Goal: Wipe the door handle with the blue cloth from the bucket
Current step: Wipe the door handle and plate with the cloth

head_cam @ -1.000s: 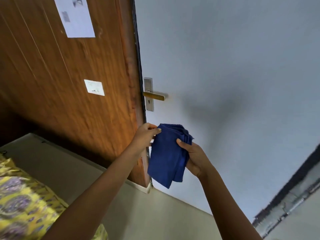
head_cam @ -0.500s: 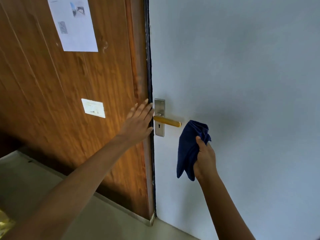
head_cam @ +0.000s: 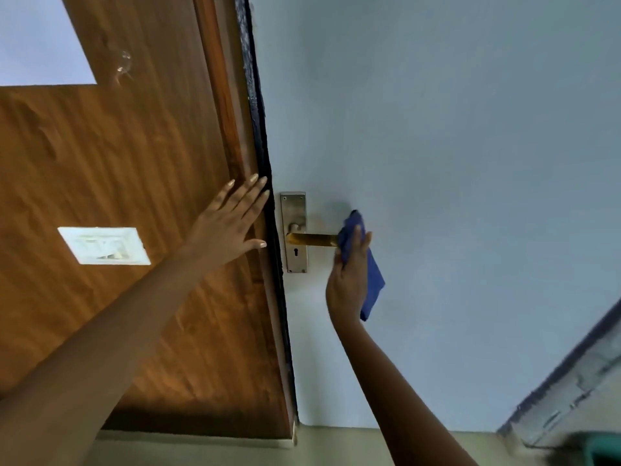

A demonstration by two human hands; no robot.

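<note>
A brass lever door handle (head_cam: pixel 311 239) juts from a steel backplate (head_cam: pixel 294 210) with a keyhole, near the left edge of the pale blue-grey door (head_cam: pixel 453 163). My right hand (head_cam: pixel 349 274) grips the blue cloth (head_cam: pixel 371 280) and presses its top over the free end of the lever; the rest of the cloth hangs down beside my wrist. My left hand (head_cam: pixel 228 227) lies flat with fingers spread on the brown wooden panel (head_cam: pixel 134 163), just left of the door's dark edge. The bucket cannot be made out for certain.
A white label (head_cam: pixel 104 245) and a sheet of paper (head_cam: pixel 40 38) are stuck on the wooden panel. A beige floor (head_cam: pixel 336 449) runs along the bottom. A teal object (head_cam: pixel 601 449) shows at the bottom right corner, by a grey ledge (head_cam: pixel 578 381).
My right hand has carried the cloth up from below the handle onto the lever's end. My left hand has flattened against the wooden panel. The view has moved closer.
</note>
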